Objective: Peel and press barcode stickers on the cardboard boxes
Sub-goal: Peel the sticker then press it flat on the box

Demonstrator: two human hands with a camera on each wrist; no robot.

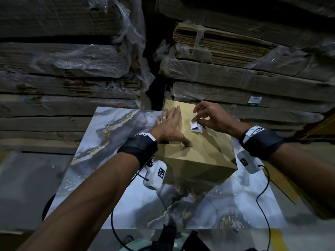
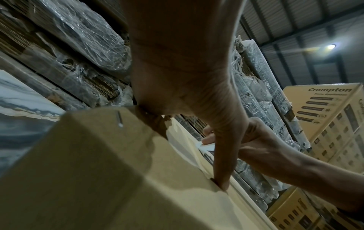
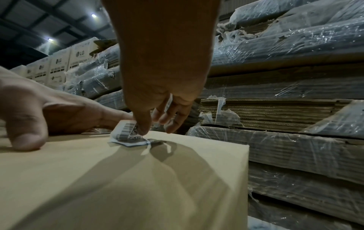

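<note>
Marbled desk (image 1: pixel 112 127) carries a cardboard box (image 1: pixel 203 153); left hand (image 1: pixel 170 127) flat at 9 o'clock, right hand (image 1: pixel 212 118) pinching a barcode sticker (image 1: pixel 196 127), likely pressing next

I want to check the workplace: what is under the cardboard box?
The cardboard box stands on a marble-patterned slab, visible around it. The part of the slab directly beneath the box is covered, so nothing there can be seen.

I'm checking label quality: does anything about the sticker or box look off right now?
The barcode sticker isn't flat: its far edge curls up off the box top while the right hand pinches it. The left hand rests on the box.
</note>
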